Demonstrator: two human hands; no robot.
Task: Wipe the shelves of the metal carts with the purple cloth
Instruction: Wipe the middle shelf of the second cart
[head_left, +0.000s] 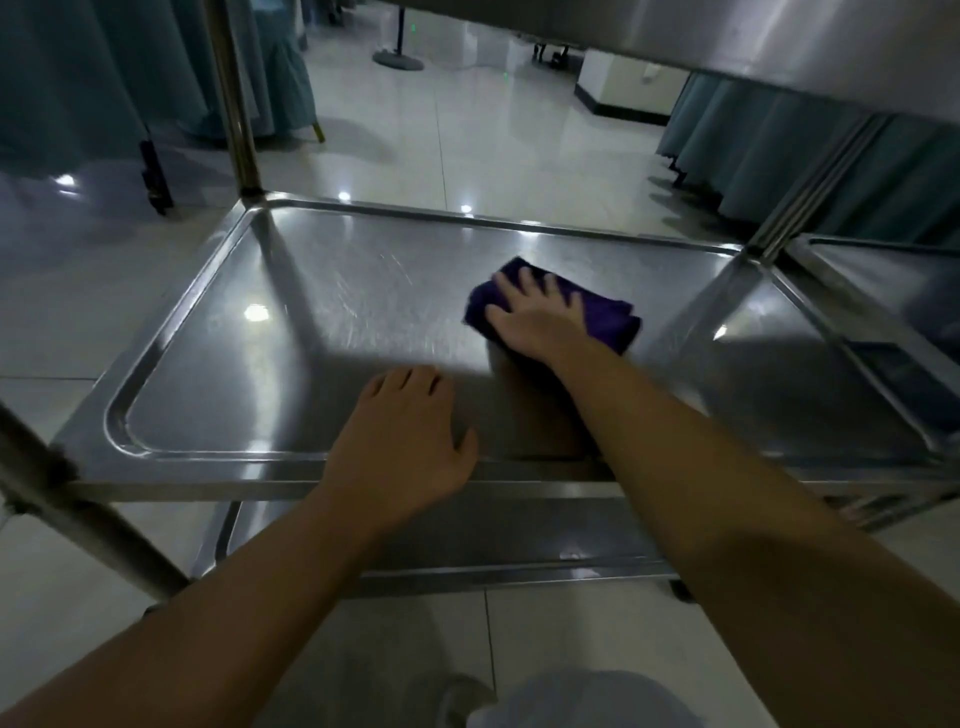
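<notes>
Right hand flat on folded purple cloth, seemingly plush

Middle shelf open from 9 to 12 o'clock — upper shelf overhangs at 1, corner post obstructs at 11.

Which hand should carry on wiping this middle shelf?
Right. The right hand already lies flat on the purple cloth on the shelf. The left hand has no cloth and rests at the near edge.
</notes>
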